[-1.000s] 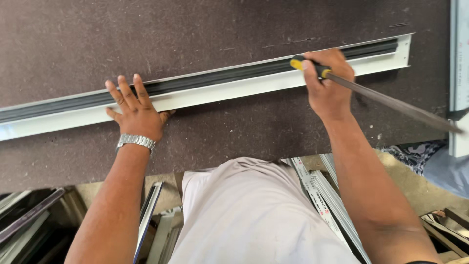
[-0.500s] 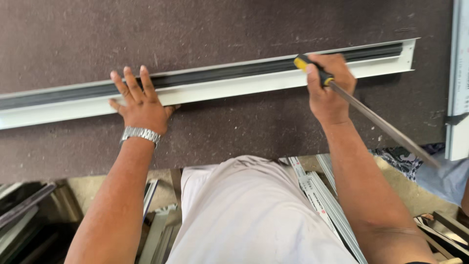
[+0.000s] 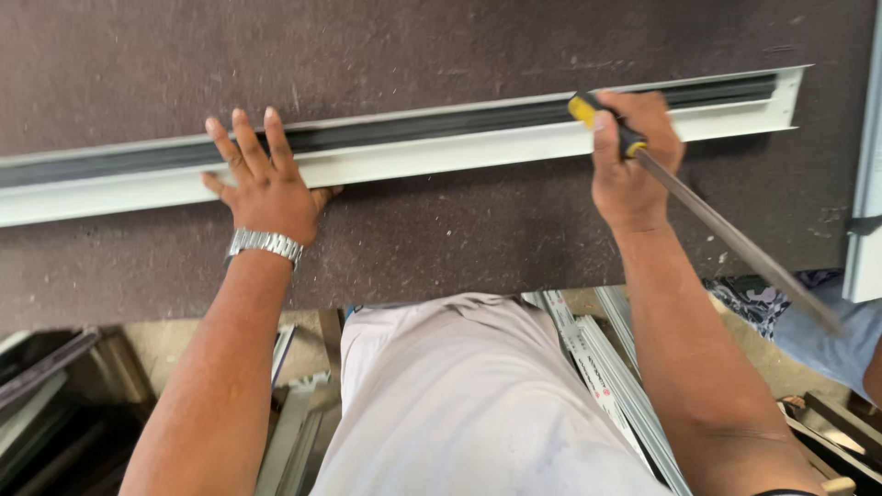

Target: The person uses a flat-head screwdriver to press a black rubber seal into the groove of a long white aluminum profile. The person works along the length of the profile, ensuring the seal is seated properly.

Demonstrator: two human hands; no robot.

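A long white metal rail (image 3: 441,156) with a dark strip along its upper channel lies across the dark brown counter (image 3: 441,46), running from 9 o'clock to 3 o'clock and rising slightly toward the right end. The left hand (image 3: 266,188) rests flat on the rail at about 10 o'clock from the person's body, fingers (image 3: 246,142) spread and pressing down, with the thumb on the counter just below the rail. A silver watch (image 3: 265,244) sits on that wrist. The right hand (image 3: 634,165), at about 1 o'clock, is closed in a fist around a tool with a yellow and black handle (image 3: 602,119); the handle's tip touches the rail's dark strip. The tool's long grey metal blade (image 3: 735,243) slants away from the hand toward 4 o'clock, past the counter's edge. Below the counter, near 5 o'clock, more pale metal rails (image 3: 606,377) lie stacked by the person's light shirt (image 3: 459,404).
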